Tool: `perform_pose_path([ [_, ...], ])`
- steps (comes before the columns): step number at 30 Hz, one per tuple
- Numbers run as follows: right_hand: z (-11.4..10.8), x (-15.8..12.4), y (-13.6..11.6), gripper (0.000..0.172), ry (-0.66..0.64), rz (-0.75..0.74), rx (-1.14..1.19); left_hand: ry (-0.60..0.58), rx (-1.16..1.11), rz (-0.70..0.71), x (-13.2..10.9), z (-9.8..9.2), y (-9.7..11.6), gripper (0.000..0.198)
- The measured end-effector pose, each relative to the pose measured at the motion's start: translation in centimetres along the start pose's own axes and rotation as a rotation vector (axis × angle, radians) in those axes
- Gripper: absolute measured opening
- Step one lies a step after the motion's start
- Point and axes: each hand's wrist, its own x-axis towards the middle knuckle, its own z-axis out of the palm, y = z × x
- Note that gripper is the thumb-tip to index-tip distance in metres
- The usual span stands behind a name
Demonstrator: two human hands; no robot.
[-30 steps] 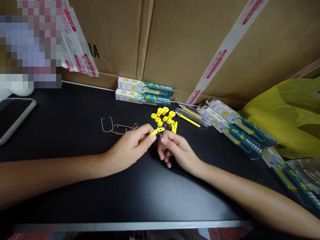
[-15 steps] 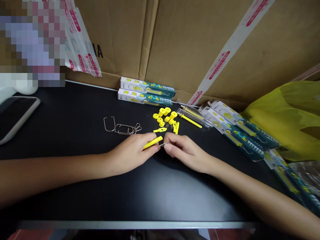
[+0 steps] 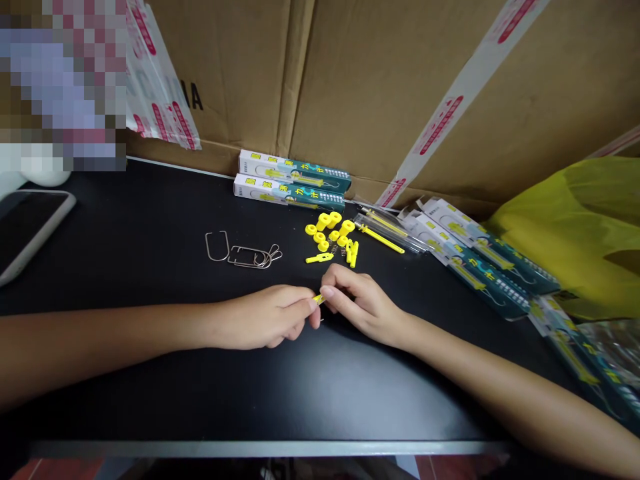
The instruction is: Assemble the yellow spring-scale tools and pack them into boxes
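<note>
My left hand [image 3: 283, 315] is closed around a slim yellow plastic piece [image 3: 319, 299], with only a short end of it showing past the thumb. The thumb and fingers of my right hand [image 3: 361, 300] pinch at that end. Below, a thin metal wire tip [image 3: 322, 321] pokes out by my left fingertips; the rest of it is hidden. Just beyond the hands lie yellow caps and rings [image 3: 323, 221], small springs [image 3: 334, 249] and a flat yellow clip [image 3: 319, 258]. Bent metal wire hooks [image 3: 254, 257] rest on the black table to the left.
Printed boxes [image 3: 290, 193] stand at the back, with more boxes [image 3: 475, 260] to the right. Yellow rods in clear tubes [image 3: 383, 237] lie between them. A phone [image 3: 35, 230] is at far left, a yellow bag [image 3: 565, 233] at right. A cardboard wall [image 3: 375, 87] closes the back.
My left hand has turned over, so the yellow piece now shows only at its end. My right hand has shifted slightly left and its fingers have come onto that end.
</note>
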Motion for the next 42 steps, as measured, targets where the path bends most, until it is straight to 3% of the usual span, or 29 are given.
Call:
perform_pose_path([
  [5, 0.0, 0.1, 0.2, 0.02, -0.04, -0.007, 0.088, -0.076, -0.127, -0.089, 0.4, -0.1, -0.4, 0.025],
  [12, 0.2, 0.4, 0.1, 0.025, 0.076, 0.096, 0.258, -0.086, -0.229, -0.09, 0.6, -0.3, -0.2, 0.016],
  [23, 0.4, 0.3, 0.4, 0.029, 0.037, 0.199, 0.465, -0.053, -0.125, -0.094, 0.5, 0.3, -0.3, 0.018],
  [36, 1.1, 0.3, 0.7, 0.032, 0.184, 0.171, 0.48, 0.024, -0.101, -0.025, 0.3, 0.7, -0.5, 0.016],
  [42, 1.7, 0.3, 0.3, 0.027, 0.225, 0.106, 0.43, 0.012, -0.174, -0.086, 0.3, 0.9, -0.6, 0.013],
])
